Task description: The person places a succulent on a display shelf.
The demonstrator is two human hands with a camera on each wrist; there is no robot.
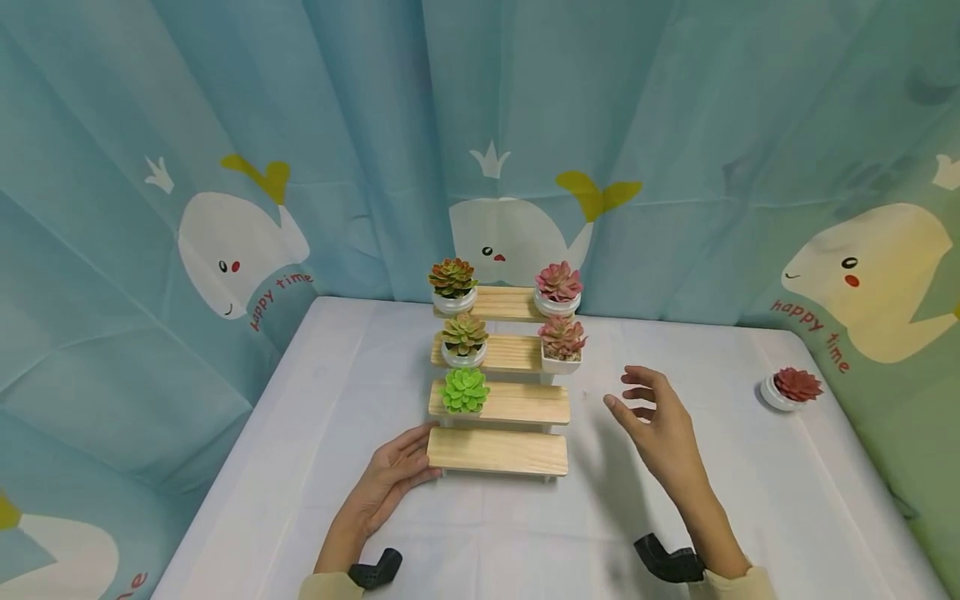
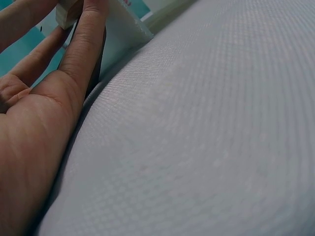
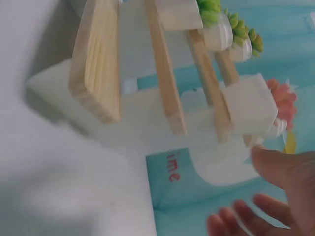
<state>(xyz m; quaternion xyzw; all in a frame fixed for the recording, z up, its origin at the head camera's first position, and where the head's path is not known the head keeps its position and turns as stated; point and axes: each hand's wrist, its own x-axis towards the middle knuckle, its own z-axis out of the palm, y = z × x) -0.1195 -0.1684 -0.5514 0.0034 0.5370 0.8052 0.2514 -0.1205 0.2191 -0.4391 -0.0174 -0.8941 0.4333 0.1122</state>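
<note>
A four-step wooden plant stand (image 1: 498, 451) with white supports stands on the white-covered table. My left hand (image 1: 395, 478) holds the left end of its lowest board, whose end (image 2: 69, 14) shows between the fingers in the left wrist view. My right hand (image 1: 666, 433) hovers right of the stand, empty, fingers loosely bent and thumb apart. A bright green succulent (image 1: 465, 390) sits at the left of the second step from the bottom. Pink succulents, one in a square white pot (image 1: 561, 365), stand on the right of the upper two steps.
Two brownish-green potted succulents, one on the top step (image 1: 453, 287), stand at the left of the upper steps. A dark red succulent in a white pot (image 1: 787, 390) lies tilted near the table's right edge. A blue whale-print curtain (image 1: 375, 167) hangs behind.
</note>
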